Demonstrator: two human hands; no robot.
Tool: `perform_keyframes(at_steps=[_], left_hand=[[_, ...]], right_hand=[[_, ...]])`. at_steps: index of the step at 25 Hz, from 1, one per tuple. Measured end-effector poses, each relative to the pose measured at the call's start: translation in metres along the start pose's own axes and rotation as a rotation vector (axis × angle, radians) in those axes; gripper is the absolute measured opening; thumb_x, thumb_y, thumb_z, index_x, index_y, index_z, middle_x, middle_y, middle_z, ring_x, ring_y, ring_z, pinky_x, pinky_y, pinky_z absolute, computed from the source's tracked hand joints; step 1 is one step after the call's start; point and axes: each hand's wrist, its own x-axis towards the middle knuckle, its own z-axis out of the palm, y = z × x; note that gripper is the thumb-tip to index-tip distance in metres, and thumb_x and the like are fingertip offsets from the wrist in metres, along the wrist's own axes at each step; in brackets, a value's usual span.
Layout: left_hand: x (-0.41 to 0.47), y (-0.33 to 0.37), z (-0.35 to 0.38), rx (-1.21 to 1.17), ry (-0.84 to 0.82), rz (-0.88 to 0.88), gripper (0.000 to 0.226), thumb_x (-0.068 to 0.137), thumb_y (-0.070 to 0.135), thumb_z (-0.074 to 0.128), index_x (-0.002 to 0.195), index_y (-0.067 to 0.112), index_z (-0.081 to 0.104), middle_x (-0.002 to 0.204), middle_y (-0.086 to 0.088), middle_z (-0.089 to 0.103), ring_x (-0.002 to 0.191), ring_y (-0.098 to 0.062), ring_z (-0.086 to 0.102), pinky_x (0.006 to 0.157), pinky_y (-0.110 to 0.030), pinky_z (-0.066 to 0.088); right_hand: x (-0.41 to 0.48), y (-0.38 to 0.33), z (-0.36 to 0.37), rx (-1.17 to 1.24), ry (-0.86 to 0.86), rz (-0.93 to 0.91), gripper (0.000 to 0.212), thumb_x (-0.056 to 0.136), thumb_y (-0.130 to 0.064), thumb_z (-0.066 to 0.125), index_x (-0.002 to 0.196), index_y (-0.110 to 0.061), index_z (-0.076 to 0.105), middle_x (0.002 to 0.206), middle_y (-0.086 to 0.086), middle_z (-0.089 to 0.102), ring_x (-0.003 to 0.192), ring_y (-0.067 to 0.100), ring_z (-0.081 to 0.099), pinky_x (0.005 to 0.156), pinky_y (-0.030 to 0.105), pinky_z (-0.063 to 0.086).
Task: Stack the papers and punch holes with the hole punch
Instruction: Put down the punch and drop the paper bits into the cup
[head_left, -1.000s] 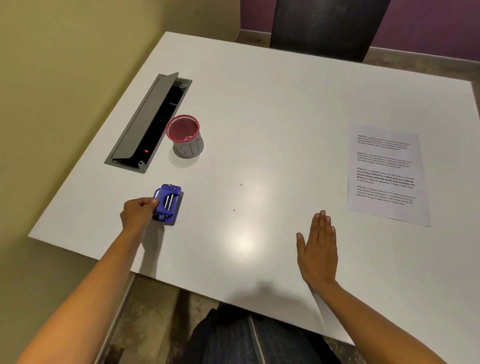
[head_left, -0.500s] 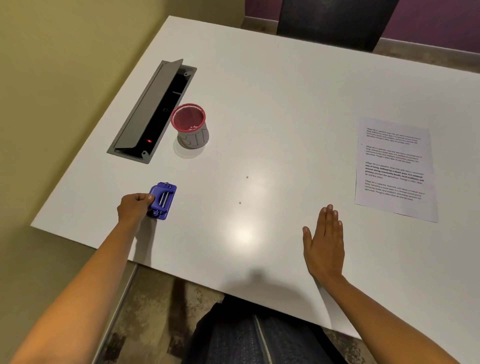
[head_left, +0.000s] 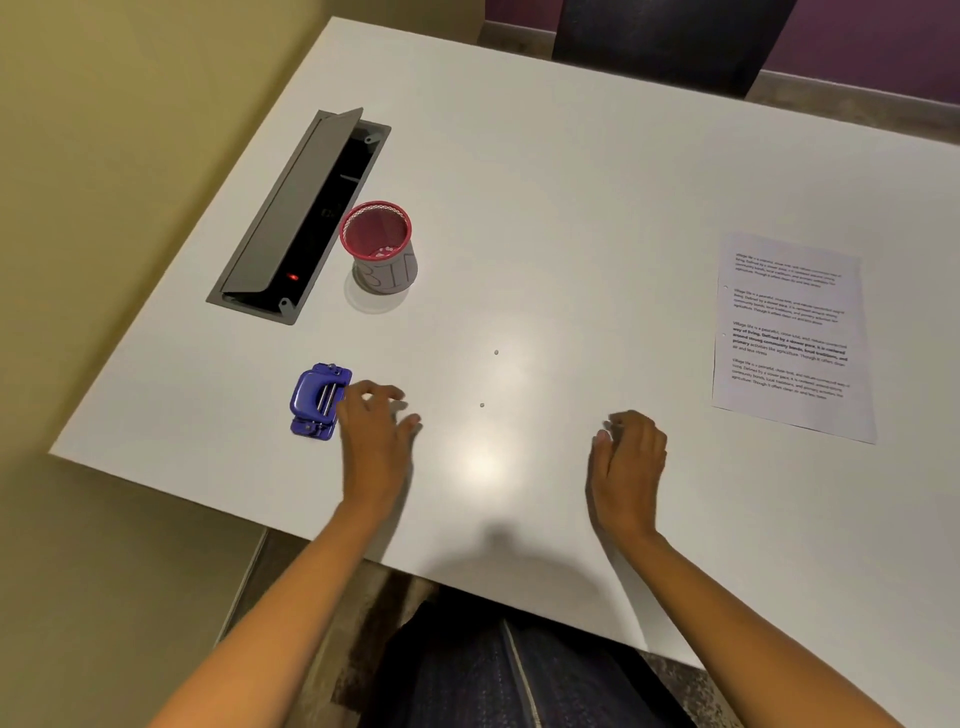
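Observation:
A blue hole punch rests on the white table near its front left corner. My left hand hovers just right of it, fingers spread, holding nothing. My right hand is over the table's front middle, fingers loosely curled and empty. A printed sheet of paper lies flat at the right, with two small holes along its left edge. Whether more sheets lie under it cannot be told. Two tiny paper dots lie on the table between my hands and the cup.
A red mesh cup marked "BIN" stands at the left, next to an open grey cable hatch set into the table. A dark chair stands at the far side. A yellow wall runs along the left.
My left hand has let go of the hole punch and moved right of it. My right hand has lifted from flat on the table and curled its fingers.

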Motion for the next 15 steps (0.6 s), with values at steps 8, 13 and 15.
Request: perform_keyframes(at_steps=[8, 13, 15], left_hand=[[0.012, 0.030, 0.065, -0.123, -0.135, -0.110, 0.023, 0.077, 0.000, 0.071, 0.096, 0.011, 0.064, 0.108, 0.004, 0.046, 0.108, -0.017, 0.044, 0.086, -0.023, 0.041], [0.012, 0.033, 0.081, -0.039, -0.150, -0.122, 0.026, 0.073, 0.006, 0.077, 0.094, 0.015, 0.065, 0.109, 0.000, 0.053, 0.106, -0.020, 0.046, 0.088, -0.033, 0.045], [0.012, 0.034, 0.083, -0.026, -0.127, -0.113, 0.022, 0.074, 0.005, 0.076, 0.090, 0.014, 0.064, 0.105, 0.001, 0.054, 0.103, -0.020, 0.047, 0.085, -0.032, 0.045]], right_hand=[[0.041, -0.071, 0.037, 0.200, -0.122, -0.115, 0.009, 0.091, -0.003, 0.054, 0.096, -0.008, 0.059, 0.099, 0.003, 0.058, 0.094, 0.016, 0.048, 0.082, 0.024, 0.042], [0.064, -0.082, 0.051, 0.143, -0.212, -0.174, 0.010, 0.090, -0.001, 0.056, 0.095, -0.003, 0.064, 0.098, 0.010, 0.062, 0.093, 0.022, 0.054, 0.075, 0.018, 0.037], [0.069, -0.084, 0.055, 0.139, -0.225, -0.164, 0.011, 0.090, -0.001, 0.055, 0.095, -0.002, 0.064, 0.097, 0.011, 0.062, 0.092, 0.024, 0.056, 0.075, 0.025, 0.042]])
